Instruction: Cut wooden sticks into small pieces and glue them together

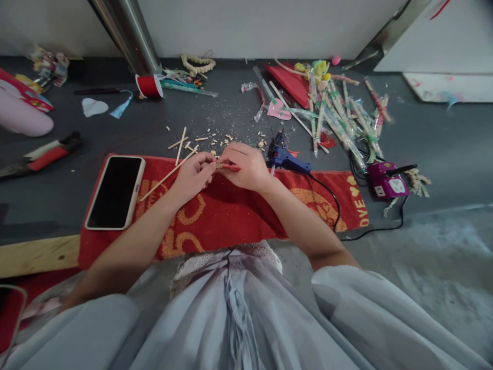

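Note:
Above the red towel (231, 216), both hands meet at a small, thin red piece with a pale end (230, 167). My left hand (195, 177) is closed, thumb and fingers pinching the pale end. My right hand (246, 167) curls around the red part from the other side, its fingertips partly hidden. What exactly the piece is I cannot make out. Thin wooden sticks (167, 177) lie by my left hand, one of them across the towel. Short cut bits of wood (227, 139) are scattered just beyond my fingers. A blue glue gun (290, 159) rests to the right of my right hand.
A phone (114, 192) lies on the towel's left part. Pliers (42, 156) and a red thread spool (149, 86) are at the left. Several wrapped sticks (342, 113) are heaped at the back right. A purple device (386, 181) with a black cord stands at the right.

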Action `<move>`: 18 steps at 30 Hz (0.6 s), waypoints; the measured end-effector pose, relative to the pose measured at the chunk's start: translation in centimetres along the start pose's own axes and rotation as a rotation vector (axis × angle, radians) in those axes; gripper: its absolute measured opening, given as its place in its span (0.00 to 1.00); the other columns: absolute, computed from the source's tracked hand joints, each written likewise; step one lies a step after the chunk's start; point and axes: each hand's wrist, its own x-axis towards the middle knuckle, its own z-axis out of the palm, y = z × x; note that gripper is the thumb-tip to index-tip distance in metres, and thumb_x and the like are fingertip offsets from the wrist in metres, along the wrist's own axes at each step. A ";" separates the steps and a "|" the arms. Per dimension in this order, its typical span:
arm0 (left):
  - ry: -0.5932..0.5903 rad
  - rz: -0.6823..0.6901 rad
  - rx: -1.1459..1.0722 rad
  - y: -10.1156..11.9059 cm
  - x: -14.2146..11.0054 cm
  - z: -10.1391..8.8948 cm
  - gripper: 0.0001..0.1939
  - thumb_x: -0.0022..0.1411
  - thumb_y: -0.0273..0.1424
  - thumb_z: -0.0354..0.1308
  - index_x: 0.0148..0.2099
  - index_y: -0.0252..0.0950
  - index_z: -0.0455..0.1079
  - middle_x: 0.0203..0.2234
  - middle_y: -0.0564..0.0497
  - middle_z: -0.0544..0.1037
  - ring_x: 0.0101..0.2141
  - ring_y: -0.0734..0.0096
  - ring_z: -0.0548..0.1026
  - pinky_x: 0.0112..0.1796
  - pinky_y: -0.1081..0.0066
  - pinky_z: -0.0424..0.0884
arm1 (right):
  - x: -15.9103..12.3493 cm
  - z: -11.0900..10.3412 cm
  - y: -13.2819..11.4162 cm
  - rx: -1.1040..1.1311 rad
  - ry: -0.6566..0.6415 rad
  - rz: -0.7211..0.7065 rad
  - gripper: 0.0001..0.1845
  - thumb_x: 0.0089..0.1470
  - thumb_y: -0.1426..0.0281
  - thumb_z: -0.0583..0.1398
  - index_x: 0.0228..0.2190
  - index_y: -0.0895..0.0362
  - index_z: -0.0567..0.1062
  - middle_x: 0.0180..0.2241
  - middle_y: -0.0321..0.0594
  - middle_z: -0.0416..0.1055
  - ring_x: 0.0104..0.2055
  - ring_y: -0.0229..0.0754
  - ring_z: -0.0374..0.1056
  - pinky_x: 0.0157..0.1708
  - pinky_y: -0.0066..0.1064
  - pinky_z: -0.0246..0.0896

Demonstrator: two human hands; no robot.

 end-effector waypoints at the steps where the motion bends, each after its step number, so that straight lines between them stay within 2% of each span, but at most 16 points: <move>1: 0.001 0.000 0.006 0.0 0.0 0.0 0.02 0.59 0.31 0.51 0.34 0.38 0.61 0.12 0.62 0.62 0.11 0.83 0.56 0.14 0.80 0.54 | 0.0 0.0 0.0 0.003 0.004 -0.006 0.08 0.58 0.66 0.58 0.30 0.56 0.72 0.31 0.40 0.71 0.35 0.39 0.67 0.36 0.33 0.64; 8: 0.002 -0.008 0.013 -0.2 0.1 0.0 0.02 0.59 0.31 0.51 0.34 0.39 0.61 0.12 0.62 0.62 0.11 0.83 0.56 0.14 0.80 0.54 | -0.1 0.0 0.2 -0.015 0.024 -0.049 0.07 0.59 0.68 0.57 0.31 0.56 0.73 0.32 0.40 0.71 0.36 0.40 0.68 0.38 0.34 0.64; 13: -0.002 -0.003 -0.007 -0.1 0.1 -0.1 0.03 0.58 0.32 0.52 0.34 0.39 0.61 0.12 0.62 0.62 0.11 0.83 0.56 0.14 0.79 0.53 | 0.0 -0.1 0.1 0.003 -0.018 0.026 0.09 0.60 0.65 0.57 0.32 0.57 0.72 0.30 0.39 0.70 0.34 0.38 0.67 0.34 0.31 0.62; 18: 0.002 0.087 0.074 0.1 0.1 -0.4 0.04 0.57 0.32 0.54 0.33 0.38 0.62 0.12 0.61 0.63 0.12 0.81 0.58 0.16 0.78 0.56 | 0.1 -0.2 -0.1 0.048 -0.035 0.088 0.09 0.59 0.63 0.59 0.33 0.57 0.72 0.32 0.40 0.70 0.34 0.37 0.66 0.33 0.29 0.61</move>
